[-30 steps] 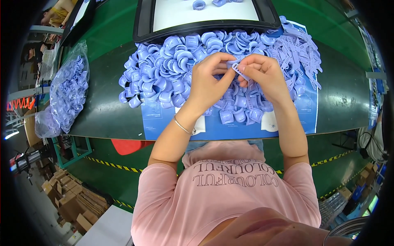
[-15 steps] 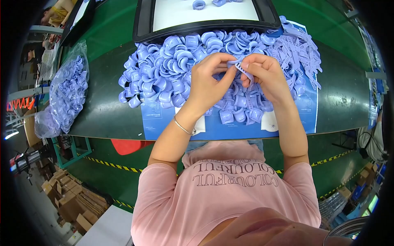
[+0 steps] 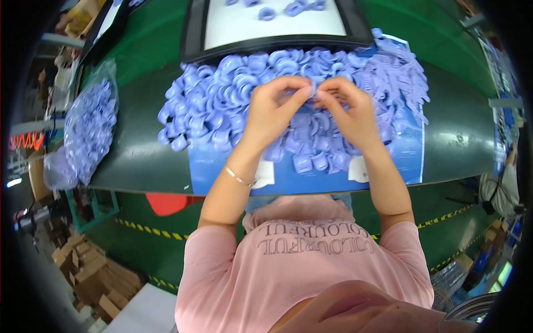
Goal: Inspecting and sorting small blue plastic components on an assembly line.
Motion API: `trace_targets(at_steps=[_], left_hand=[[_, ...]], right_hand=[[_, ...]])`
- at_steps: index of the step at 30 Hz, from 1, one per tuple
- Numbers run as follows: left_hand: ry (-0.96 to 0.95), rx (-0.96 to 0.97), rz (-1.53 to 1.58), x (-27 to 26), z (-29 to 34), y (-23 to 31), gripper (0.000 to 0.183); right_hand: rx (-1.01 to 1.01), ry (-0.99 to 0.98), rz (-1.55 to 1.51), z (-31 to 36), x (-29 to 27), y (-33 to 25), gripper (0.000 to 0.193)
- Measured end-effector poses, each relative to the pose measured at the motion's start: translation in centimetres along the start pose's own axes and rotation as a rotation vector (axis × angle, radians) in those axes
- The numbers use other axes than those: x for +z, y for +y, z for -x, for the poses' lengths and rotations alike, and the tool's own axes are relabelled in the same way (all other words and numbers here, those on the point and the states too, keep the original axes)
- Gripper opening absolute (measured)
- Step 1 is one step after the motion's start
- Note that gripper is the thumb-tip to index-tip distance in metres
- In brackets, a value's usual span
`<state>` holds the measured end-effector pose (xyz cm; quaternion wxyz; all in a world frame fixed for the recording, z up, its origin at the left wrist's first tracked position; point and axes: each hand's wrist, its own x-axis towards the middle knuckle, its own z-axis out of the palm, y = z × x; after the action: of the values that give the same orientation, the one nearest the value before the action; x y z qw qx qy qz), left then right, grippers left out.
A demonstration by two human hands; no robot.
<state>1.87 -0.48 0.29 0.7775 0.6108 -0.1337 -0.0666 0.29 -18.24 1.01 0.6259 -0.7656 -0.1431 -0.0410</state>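
Both hands meet over the middle of a pile of lavender-blue curved plastic pieces (image 3: 214, 119). A small lavender plastic part (image 3: 313, 89) sits between their fingertips; most of it is covered by the fingers. My left hand (image 3: 275, 108) pinches it with thumb and forefinger, a silver bangle on that wrist. From the other side my right hand (image 3: 348, 111) closes thumb and fingers on the same part. To the right of the curved pieces lies a heap of slotted lavender plastic straps (image 3: 397, 75).
Beyond the pile stands a black-rimmed tray (image 3: 277, 43) with a white bottom and several ring-shaped pieces (image 3: 266, 14). Blue printed sheets (image 3: 214, 166) lie under the pile. A clear bag (image 3: 91, 130) of lavender pieces rests at the table's left. A red stool (image 3: 166, 203) is below the table edge.
The slotted strap that hung from my fingers half a second ago no longer shows; only a small bit of lavender is visible between the fingertips. The view has tilted slightly, showing more of the tray.
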Motion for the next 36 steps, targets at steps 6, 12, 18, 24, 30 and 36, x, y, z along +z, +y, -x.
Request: trace_targets(at_steps=[6,12,18,24,30,36], left_hand=[[0.026,0.288,-0.686,-0.1,0.4,-0.8,0.004],[0.089,0.261,-0.659,0.8,0.7,-0.6,0.006],[0.04,0.387,-0.803,0.7,0.3,-0.3,0.006],[0.079,0.411,-0.749,1.3,0.6,-0.3,0.027],[-0.044,0.228,-0.699,1.0,0.7,0.1,0.042],[-0.093,0.231,-0.778,0.9,0.8,0.6,0.039]], right_hand=[[-0.041,0.093,0.144,0.1,1.3,0.5,0.02],[-0.271,0.087,0.225,-0.1,0.8,0.9,0.018],[-0.22,-0.069,0.298,-0.1,0.1,1.1,0.016],[-0.286,-0.027,0.258,-0.1,0.3,1.3,0.013],[-0.375,0.045,0.348,0.2,0.3,1.3,0.01],[-0.497,0.223,0.353,-0.3,0.3,0.4,0.01]])
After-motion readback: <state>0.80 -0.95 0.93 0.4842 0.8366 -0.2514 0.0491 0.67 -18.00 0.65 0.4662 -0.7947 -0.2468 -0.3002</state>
